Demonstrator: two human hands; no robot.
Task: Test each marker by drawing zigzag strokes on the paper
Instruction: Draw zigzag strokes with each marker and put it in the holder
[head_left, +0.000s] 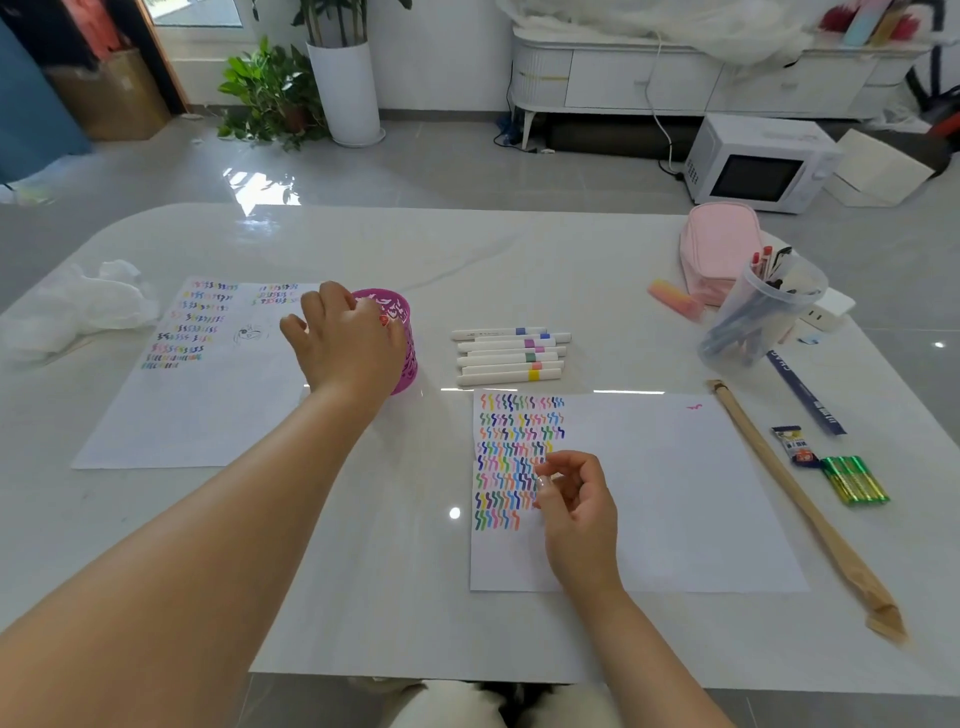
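Fingers (335, 297) of the left hand (343, 345) curl over the rim of the magenta pen holder (404, 366). The right hand (577, 506), over the paper (675, 493), has fingers loosely curled; any grasp is indiscernible.

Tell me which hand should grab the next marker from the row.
Right: the right hand looks empty over the paper, just below the markers; the left hand holds the pink cup.

two sheets of paper, one at 10 o'clock (197, 415) and one at 4 o'clock (649, 493). six white markers (509, 357) in a row at 12 o'clock. one pink pen cup (404, 322). at 2 o'clock, one clear cup of pens (753, 317) and one pink pencil case (719, 244). one ruler (805, 395) and one pack of green batteries (854, 480) at 3 o'clock. two potted plants (270, 93) at 11 o'clock. one microwave (753, 166) at 1 o'clock.
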